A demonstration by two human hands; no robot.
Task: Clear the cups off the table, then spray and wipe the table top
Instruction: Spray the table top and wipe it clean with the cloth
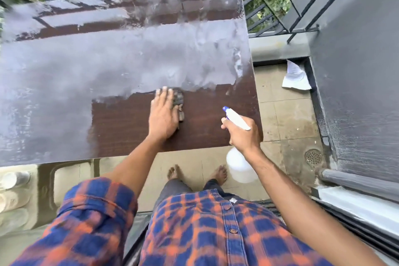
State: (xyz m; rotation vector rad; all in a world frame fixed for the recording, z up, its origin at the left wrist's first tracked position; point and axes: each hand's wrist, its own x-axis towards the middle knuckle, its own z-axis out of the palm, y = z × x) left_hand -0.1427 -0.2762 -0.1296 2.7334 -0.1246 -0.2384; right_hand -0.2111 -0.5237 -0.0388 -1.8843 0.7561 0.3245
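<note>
The brown table top fills the upper left of the view. Most of it carries a grey, dusty film; a dark patch near the front right looks wiped. My left hand lies flat on the table, pressing a dark cloth that pokes out beside the fingers, right at the border of the grey film. My right hand grips the neck of a white spray bottle with a blue nozzle, held over the table's front right corner, its body hanging below the edge. Several blurred cups show at the far left, below the table's front edge.
A metal railing with greenery behind runs along the far side. A grey wall stands to the right. A crumpled white paper and a round drain are on the tiled floor. My bare feet stand by the table.
</note>
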